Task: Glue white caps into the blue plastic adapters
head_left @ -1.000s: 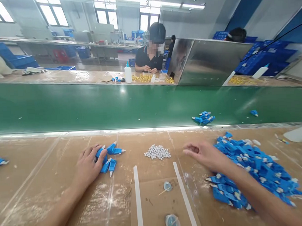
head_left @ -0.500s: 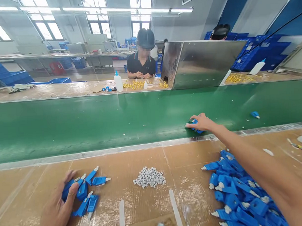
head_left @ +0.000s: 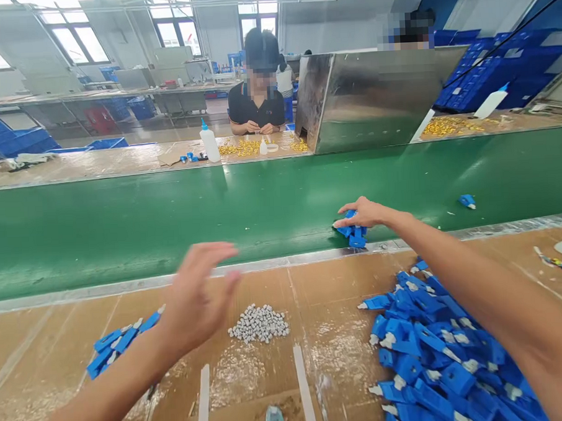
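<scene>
My left hand [head_left: 203, 294] is raised above the tabletop with nothing in it, its thumb apart from its fingers and slightly blurred. Behind its forearm lie several blue plastic parts with white tips [head_left: 123, 338]. Over the near edge of the green belt, my right hand [head_left: 367, 213] curves around a cluster of blue plastic parts [head_left: 356, 237]; its fingertips are partly hidden. A large heap of similar parts [head_left: 446, 358] lies under my right forearm. Small grey pellets [head_left: 258, 324] form a pile between my arms.
The green conveyor belt [head_left: 170, 221] runs across, carrying one loose blue part [head_left: 467, 201] at right. Beyond it a person [head_left: 256, 106] handles small items beside yellow pieces [head_left: 245, 147], a white bottle [head_left: 210, 144] and a metal box [head_left: 374, 101]. A small cup [head_left: 274, 418] stands near me.
My left hand has left the blue parts at left and risen toward the belt and middle. My right hand stays at the belt's near edge, with more of the blue cluster showing below it.
</scene>
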{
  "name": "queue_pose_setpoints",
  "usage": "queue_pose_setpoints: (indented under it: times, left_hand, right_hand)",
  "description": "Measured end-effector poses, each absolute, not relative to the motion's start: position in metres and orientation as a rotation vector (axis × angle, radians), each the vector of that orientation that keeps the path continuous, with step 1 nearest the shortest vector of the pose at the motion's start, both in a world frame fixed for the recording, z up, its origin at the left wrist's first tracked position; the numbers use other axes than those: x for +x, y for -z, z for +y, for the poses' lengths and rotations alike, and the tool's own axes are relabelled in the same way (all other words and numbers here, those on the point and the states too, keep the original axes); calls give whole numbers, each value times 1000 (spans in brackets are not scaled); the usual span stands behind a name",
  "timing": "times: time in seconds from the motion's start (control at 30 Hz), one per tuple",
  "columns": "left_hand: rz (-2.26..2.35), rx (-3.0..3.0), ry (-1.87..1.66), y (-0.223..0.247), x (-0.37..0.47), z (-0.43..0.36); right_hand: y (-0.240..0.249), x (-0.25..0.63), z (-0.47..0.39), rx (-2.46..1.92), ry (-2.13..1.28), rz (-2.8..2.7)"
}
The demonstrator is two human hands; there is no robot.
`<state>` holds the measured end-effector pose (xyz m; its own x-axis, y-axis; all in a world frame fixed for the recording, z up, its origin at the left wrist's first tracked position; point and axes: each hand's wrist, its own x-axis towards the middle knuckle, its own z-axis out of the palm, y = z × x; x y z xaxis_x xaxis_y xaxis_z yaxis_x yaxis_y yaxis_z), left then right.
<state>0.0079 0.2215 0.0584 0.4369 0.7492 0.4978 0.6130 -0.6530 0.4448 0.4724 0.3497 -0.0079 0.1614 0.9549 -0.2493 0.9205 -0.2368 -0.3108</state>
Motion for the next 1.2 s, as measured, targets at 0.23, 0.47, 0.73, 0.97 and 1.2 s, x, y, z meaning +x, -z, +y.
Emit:
queue_pose_setpoints:
  times: [0.23,0.47,0.73,0.97,1.2]
  left_hand:
    - [975,2351,-375,12,209,312]
    - [1008,2197,-489,55,299,321]
    - [720,2084,-621,44,275,270]
    - [734,2008,-724,32,256,254]
    - [828,2020,-630,44,291,284]
  right_hand:
    - [4,486,366,-2285,-725,-1775]
    - [21,459,347,-2054,-1146,-1828]
    - [-15,459,265,-1787,-1643,-1881]
    - [-43,485,232,-2009,-1191,-2226]
    - [-5,483,242,-2149,-571,-2206]
